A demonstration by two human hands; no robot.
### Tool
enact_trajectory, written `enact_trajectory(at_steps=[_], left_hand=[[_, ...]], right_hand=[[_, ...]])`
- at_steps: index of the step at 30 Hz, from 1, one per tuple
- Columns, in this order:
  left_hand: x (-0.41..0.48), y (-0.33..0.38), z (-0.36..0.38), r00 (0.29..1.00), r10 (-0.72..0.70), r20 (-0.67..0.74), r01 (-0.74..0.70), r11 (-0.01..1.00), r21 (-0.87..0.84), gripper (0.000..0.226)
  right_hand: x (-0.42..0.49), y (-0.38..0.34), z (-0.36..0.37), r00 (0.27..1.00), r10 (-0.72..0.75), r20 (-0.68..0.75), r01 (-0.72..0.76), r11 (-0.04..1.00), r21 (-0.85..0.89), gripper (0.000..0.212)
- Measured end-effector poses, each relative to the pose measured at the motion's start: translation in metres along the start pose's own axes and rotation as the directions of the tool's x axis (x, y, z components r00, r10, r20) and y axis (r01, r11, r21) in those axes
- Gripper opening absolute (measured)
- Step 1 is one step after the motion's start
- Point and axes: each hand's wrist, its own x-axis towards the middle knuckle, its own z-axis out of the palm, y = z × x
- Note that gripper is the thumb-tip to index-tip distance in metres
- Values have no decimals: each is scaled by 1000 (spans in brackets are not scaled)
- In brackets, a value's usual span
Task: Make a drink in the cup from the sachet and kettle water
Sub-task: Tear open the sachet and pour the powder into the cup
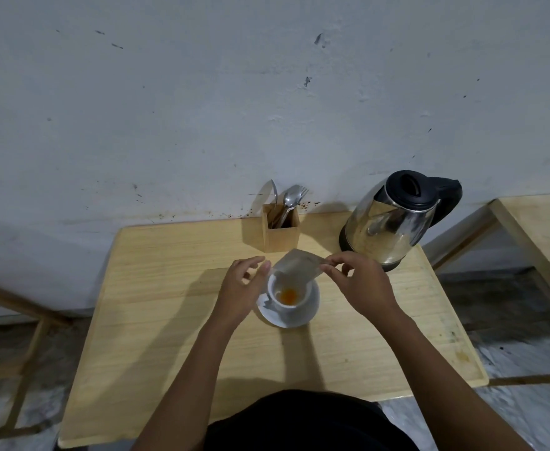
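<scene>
Head view: cutlery box [281, 229] and kettle [394, 219] behind cup [288, 296]

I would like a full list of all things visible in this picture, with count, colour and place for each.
table: one, light wood, centre
cup: one, white, orange powder inside, on the saucer
saucer: one, white, on the table
sachet: one, grey, tilted over the cup
kettle: one, steel with black lid, back right of the table
holder: one, wood, at the back by the wall
cutlery: several pieces, silver, in the holder
second table: one, wood, far right
left hand: beside the cup
right hand: pinching the sachet
</scene>
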Motion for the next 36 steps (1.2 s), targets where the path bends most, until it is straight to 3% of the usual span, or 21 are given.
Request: enact_trajectory(at_steps=[2, 5, 7, 10, 12, 14, 15, 17, 18, 22, 25, 28, 32, 36], left_hand=[[1, 5, -6, 986, -167, 13, 167, 984, -54, 46], [2, 12, -11, 914, -349, 208, 384, 908, -167, 68], [1, 12, -12, 874, -343, 344, 434, 870, -235, 67], [-2, 11, -9, 899, -302, 318, 395, 873, -285, 49], [-1, 10, -9, 923, -287, 255, 357, 887, -294, 39], [-2, 9, -12, 934, -267, 238, 329, 904, -275, 34], [-4, 9, -14, 937, -256, 238, 316, 912, -261, 31], [-7, 11, -16, 943, -221, 250, 284, 926, -250, 31], [-9, 12, -16, 943, -203, 262, 268, 933, -242, 32], [-12, 13, -16, 939, -140, 315, 202, 964, -175, 29], [-13, 8, -19, 958, -161, 236, 205, 962, -177, 21], [-14, -5, -27, 965, -189, 183, 221, 960, -172, 25], [-9, -27, -40, 960, -280, -22, 268, 938, -220, 29], [1, -57, -50, 931, -302, -207, 283, 952, -118, 35]], right_hand=[[-4, 3, 2, 994, -97, -52, 97, 995, 2, 6], [-10, 6, 10, 920, -363, -146, 355, 931, -80, 9], [-15, 7, 18, 836, -516, -186, 491, 855, -166, 11], [-19, 7, 26, 762, -635, -125, 611, 770, -183, 10], [-21, 10, 29, 837, -547, -7, 542, 831, -126, 24], [-21, 10, 27, 950, -289, 116, 282, 957, 73, 42], [-21, 7, 25, 975, -129, 182, 86, 970, 230, 43], [-15, -2, 23, 936, 131, 327, -286, 825, 488, 34], [-12, -7, 24, 903, 192, 385, -388, 747, 539, 29], [-11, -23, 34, 929, 156, 336, -328, 766, 553, 21], [-10, -26, 45, 961, 119, 251, -236, 829, 507, 27], [-6, -27, 56, 960, 98, 264, -197, 905, 378, 31], [-5, -23, 63, 961, 178, 213, -219, 957, 189, 32], [-3, -8, 62, 977, 138, 165, -147, 988, 42, 33]])
